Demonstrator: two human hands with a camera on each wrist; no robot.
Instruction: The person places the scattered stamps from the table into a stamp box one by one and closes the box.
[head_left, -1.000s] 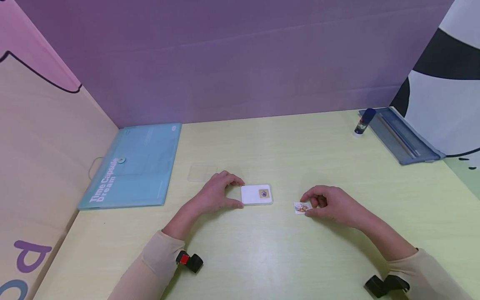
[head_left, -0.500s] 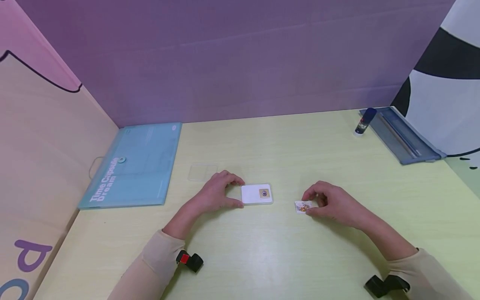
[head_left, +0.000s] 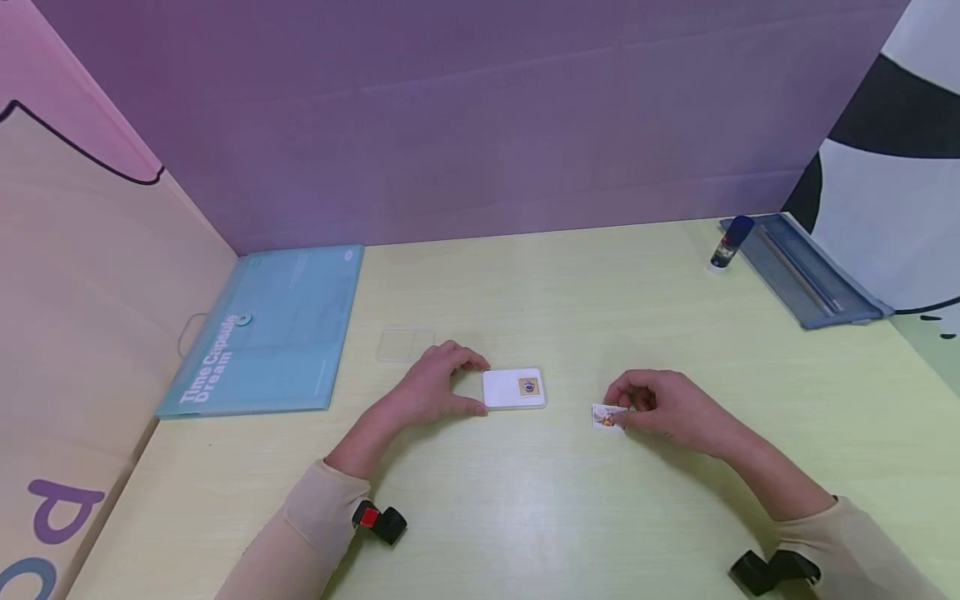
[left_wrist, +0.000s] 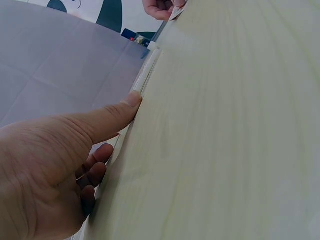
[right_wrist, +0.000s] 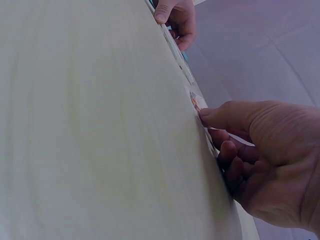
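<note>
Near the table's middle lies a flat white rectangular case (head_left: 501, 388) with rounded corners. A small tan square (head_left: 528, 387) with a dark round emblem lies on its right part. My left hand (head_left: 435, 387) holds the case's left end between thumb and fingers, at its two corners. To the right, apart from the case, my right hand (head_left: 667, 407) pinches a small white stamp-like picture card (head_left: 601, 416) by its right end. The card is low over the table; its right part is hidden by the fingers. In the right wrist view, the thumb (right_wrist: 210, 116) presses on the card.
A clear plastic lid (head_left: 397, 344) lies behind my left hand. At the left is a blue document folder (head_left: 285, 333). A glue stick (head_left: 729, 243) stands at the back right beside a blue-grey zip pouch (head_left: 802, 275). A purple wall (head_left: 480, 125) closes the back.
My right hand and the small picture card have shifted very slightly to the right, and its thumb covers more of the card. My left hand and the white case have stayed put.
</note>
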